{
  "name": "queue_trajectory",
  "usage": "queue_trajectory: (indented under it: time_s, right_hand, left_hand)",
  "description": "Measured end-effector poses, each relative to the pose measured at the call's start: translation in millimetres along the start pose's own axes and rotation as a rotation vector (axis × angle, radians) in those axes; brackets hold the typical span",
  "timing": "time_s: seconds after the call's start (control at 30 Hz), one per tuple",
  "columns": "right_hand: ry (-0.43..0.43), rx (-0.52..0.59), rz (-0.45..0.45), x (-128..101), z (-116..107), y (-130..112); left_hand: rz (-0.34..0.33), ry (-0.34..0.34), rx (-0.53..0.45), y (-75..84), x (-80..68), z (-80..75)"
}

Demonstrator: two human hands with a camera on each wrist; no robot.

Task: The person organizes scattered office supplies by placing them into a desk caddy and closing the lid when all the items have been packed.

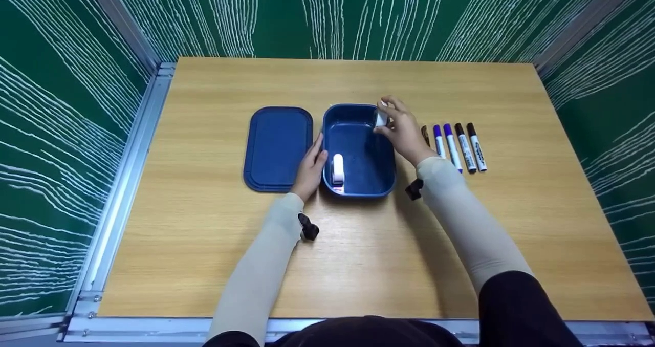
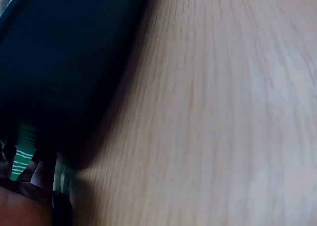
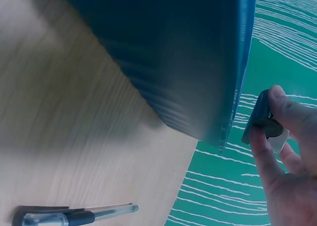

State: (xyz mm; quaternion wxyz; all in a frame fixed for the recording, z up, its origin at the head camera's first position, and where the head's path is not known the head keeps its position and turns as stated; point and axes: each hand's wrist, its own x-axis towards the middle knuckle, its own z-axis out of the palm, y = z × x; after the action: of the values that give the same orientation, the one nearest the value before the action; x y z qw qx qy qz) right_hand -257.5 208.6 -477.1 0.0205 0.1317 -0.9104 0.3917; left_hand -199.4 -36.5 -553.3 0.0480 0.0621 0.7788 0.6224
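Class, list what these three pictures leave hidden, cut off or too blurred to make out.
- Head view: the small white item held by the right hand is mostly covered by fingers.
- Head view: a brown marker sits partly behind that hand.
- Left wrist view: the blue box is blurred and cut off by the edge.

We can read no text anywhere: the markers (image 1: pixel 466 146) beside the blue box (image 1: pixel 358 150) carry printed labels (too small and blurred to decipher).

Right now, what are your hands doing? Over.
Left hand rests on box side. Right hand pinches small white thing over box. Marker already inside. Nothing in the way.
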Motion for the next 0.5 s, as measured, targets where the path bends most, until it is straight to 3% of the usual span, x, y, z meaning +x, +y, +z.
queue_trajectory:
  time_s: [0.5]
  right_hand:
    - [-0.058, 0.003, -0.044, 13.3, 19.4, -18.7]
  left_hand:
    - [-0.004, -0.019, -0.031, -0.7, 0.0, -0.9]
